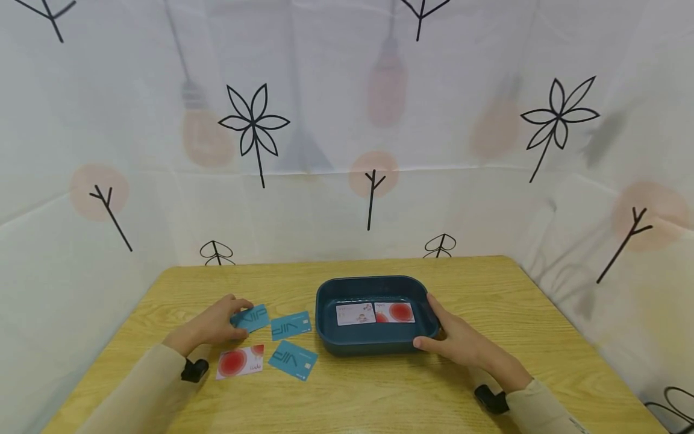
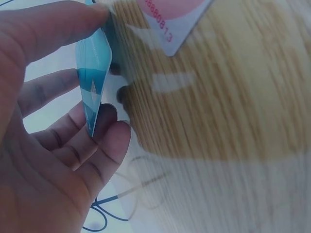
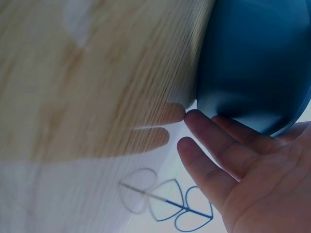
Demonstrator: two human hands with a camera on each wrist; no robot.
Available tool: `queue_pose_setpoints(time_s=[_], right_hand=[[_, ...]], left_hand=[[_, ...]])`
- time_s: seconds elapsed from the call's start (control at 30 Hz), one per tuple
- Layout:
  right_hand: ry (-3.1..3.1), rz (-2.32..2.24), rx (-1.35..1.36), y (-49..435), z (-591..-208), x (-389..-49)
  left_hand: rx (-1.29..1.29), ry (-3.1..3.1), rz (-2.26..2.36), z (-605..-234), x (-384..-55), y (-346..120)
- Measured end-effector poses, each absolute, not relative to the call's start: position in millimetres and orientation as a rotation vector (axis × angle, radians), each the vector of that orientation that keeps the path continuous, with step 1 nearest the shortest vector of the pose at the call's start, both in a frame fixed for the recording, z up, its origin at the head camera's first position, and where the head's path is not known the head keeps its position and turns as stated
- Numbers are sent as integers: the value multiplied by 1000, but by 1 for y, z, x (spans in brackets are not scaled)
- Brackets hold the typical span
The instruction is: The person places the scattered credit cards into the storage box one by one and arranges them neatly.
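Observation:
In the head view my left hand (image 1: 217, 319) pinches a blue VIP card (image 1: 252, 317) by its edges, between thumb and fingers. The left wrist view shows this card (image 2: 93, 73) standing tilted between the thumb and the fingers. My right hand (image 1: 461, 337) rests against the right end of a dark blue rectangular dish (image 1: 368, 348), its thumb at the front corner. Straight fingers lie along the dish wall (image 3: 252, 63) in the right wrist view, where the thumb is hidden. Inside the dish lie a pale card (image 1: 355, 314) and a card with a red circle (image 1: 394, 312), side by side.
Two more blue VIP cards, an upper one (image 1: 291, 326) and a lower one (image 1: 293, 360), lie left of the dish. A red and white card (image 1: 240, 361) lies nearest the left wrist. Patterned white cloth (image 1: 325, 211) hangs round the wooden table (image 1: 379, 398).

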State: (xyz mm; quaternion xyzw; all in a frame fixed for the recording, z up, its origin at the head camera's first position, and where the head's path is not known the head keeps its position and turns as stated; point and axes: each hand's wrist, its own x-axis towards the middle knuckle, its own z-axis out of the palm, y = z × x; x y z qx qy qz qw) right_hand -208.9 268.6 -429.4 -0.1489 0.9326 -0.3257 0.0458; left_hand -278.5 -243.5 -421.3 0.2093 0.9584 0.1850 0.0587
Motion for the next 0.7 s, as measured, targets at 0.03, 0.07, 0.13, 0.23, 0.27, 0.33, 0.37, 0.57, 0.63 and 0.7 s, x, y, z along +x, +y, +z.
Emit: queue_pose_setpoints(time_s=[0.03, 0.07, 0.13, 0.23, 0.27, 0.33, 0.37, 0.57, 0.63, 0.7], right_hand=[[2845, -997, -456, 269, -430, -209], [2844, -999, -458, 269, -430, -209], [2842, -1002, -459, 269, -430, -210], [2838, -1007, -453, 269, -429, -210], [2839, -1004, -451, 269, -429, -209], [2843, -995, -446, 270, -429, -209], [2844, -991, -445, 270, -429, -209], [2857, -995, -456, 269, -428, -208], [2855, -1005, -457, 268, -428, -208], [2853, -1006, -454, 268, -429, -207]], left_hand=[[634, 2901, 565, -421, -278, -244], [641, 2898, 569, -421, -278, -244], [631, 2899, 570, -422, -279, -244], [632, 2904, 556, -423, -281, -244], [633, 2907, 547, -424, -281, -244], [640, 2917, 530, -425, -283, -243], [649, 2921, 517, -425, -283, -243], [711, 2965, 449, -426, -283, -243], [724, 2979, 433, -426, -282, -243], [730, 2989, 422, -425, -282, -243]])
